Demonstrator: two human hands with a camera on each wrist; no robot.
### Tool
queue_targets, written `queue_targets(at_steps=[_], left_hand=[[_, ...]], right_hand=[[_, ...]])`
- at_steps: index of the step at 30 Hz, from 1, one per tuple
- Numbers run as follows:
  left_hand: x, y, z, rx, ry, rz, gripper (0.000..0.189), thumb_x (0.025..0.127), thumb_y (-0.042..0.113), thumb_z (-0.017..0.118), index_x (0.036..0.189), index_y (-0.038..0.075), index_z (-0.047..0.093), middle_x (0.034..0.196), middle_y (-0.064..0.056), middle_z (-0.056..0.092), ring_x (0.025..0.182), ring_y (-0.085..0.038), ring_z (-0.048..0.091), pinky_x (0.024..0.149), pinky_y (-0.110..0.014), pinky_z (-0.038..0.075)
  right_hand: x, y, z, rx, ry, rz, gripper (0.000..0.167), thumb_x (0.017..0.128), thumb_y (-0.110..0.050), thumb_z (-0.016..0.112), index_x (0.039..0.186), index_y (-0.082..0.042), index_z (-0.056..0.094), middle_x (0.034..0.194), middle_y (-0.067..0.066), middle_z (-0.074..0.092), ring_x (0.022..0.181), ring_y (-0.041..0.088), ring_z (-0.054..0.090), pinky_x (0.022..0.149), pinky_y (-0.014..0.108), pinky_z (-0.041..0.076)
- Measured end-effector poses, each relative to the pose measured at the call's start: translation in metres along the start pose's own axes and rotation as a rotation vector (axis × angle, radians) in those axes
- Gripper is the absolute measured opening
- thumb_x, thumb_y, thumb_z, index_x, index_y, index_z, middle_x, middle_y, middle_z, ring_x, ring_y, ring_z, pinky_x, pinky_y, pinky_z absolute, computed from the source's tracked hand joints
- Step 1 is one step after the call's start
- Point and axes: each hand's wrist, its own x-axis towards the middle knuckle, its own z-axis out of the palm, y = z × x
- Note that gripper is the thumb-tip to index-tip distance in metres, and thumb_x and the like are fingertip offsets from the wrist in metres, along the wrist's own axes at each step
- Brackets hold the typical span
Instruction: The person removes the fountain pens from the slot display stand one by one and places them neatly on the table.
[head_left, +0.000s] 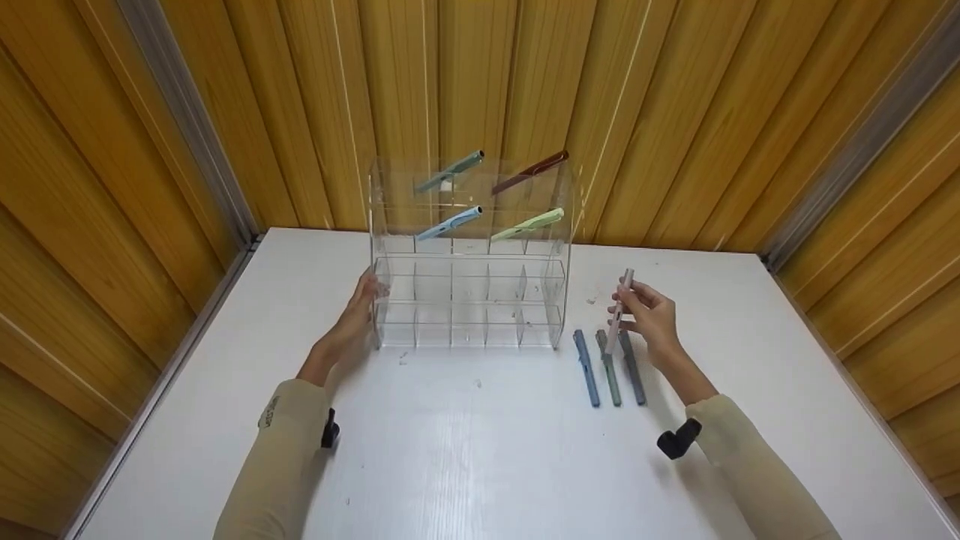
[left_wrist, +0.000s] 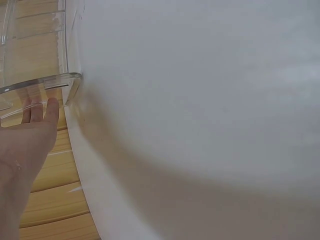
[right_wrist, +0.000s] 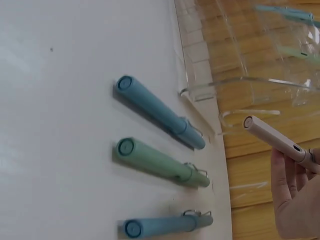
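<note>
A clear acrylic pen rack [head_left: 469, 304] with rows of compartments stands in the middle of the table. My left hand [head_left: 358, 306] rests against the rack's left side; in the left wrist view its straight fingers [left_wrist: 51, 111] lie at the clear side panel. To the right of the rack, my right hand [head_left: 651, 315] pinches a pale pink pen [head_left: 620, 311] between thumb and fingers, tilted above the table. Below it lie a blue pen [head_left: 587, 369], a green pen [head_left: 610, 371] and a grey-blue pen [head_left: 634, 369], side by side.
In the rack's upper rows lean a teal pen [head_left: 450, 172], a dark red pen [head_left: 531, 172], a light blue pen [head_left: 450, 223] and a light green pen [head_left: 529, 224]. A wood-patterned wall [head_left: 480, 90] rises close behind the white table [head_left: 450, 450].
</note>
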Motion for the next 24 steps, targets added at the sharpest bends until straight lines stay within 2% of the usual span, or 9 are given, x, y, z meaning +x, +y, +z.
queue_targets(at_steps=[4,9,17,24], left_hand=[[0.0,0.0,0.0,0.004,-0.004,0.008,0.075,0.11,0.062,0.009,0.167,0.022,-0.018,0.177,-0.015,-0.006,0.164,-0.035,-0.009,0.131,-0.058,0.001],[0.001,0.001,0.001,0.009,0.006,0.01,0.077,0.109,0.065,0.009,0.168,0.023,-0.016,0.177,-0.014,-0.008,0.164,-0.035,-0.01,0.131,-0.059,0.001],[0.0,0.001,0.003,-0.008,-0.001,0.01,0.075,0.11,0.064,0.011,0.168,0.024,-0.015,0.177,-0.011,-0.009,0.164,-0.033,-0.01,0.131,-0.058,0.002],[0.001,0.001,0.002,0.002,0.008,0.012,0.076,0.109,0.065,0.01,0.168,0.023,-0.014,0.177,-0.014,-0.008,0.164,-0.034,-0.013,0.131,-0.06,-0.002]], right_hand=[[0.005,0.008,-0.018,-0.013,0.009,0.056,0.05,0.108,-0.028,0.06,0.147,0.003,0.052,0.089,-0.017,0.073,0.083,0.001,0.072,0.076,0.023,0.063],[0.004,0.015,-0.033,-0.015,0.017,0.074,0.055,0.106,-0.029,0.065,0.147,0.004,0.052,0.087,-0.015,0.072,0.083,0.001,0.071,0.076,0.024,0.063],[0.0,0.024,-0.053,-0.153,0.034,0.122,0.06,0.103,-0.034,0.069,0.145,0.007,0.054,0.088,-0.015,0.069,0.081,-0.001,0.067,0.075,0.019,0.061],[-0.002,0.033,-0.062,-0.282,-0.035,0.14,0.066,0.104,-0.035,0.068,0.147,0.011,0.05,0.091,-0.013,0.068,0.08,-0.001,0.067,0.073,0.019,0.061]])
